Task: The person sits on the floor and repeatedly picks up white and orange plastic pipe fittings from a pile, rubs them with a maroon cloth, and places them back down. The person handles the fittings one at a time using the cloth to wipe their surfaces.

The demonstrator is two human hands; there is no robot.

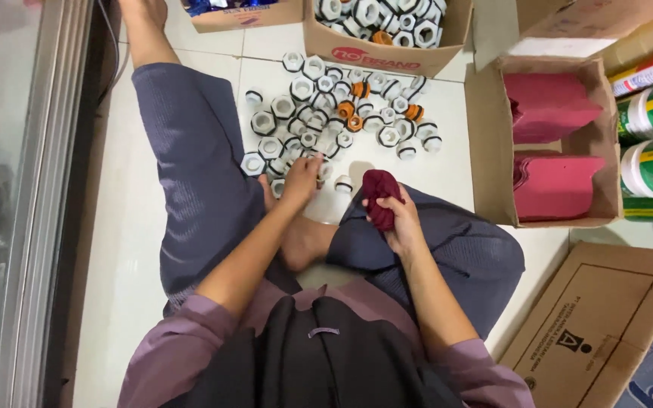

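From the head view I see my left hand (pixel 301 180) reaching into the near edge of the pile of white hexagonal fittings (pixel 334 106) on the tiled floor (pixel 115 264), its grip pinching one fitting. My right hand (pixel 398 223) has its grip clamped on a dark red cloth pouch (pixel 382 193). A cardboard box (pixel 493 151) of red pouches sits right.

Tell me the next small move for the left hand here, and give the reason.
Probably close the left hand on one white hex fitting at the pile's near edge and lift it toward the right hand. The left fingers already rest among the fittings, while the right holds a dark red pouch bunched and waiting.
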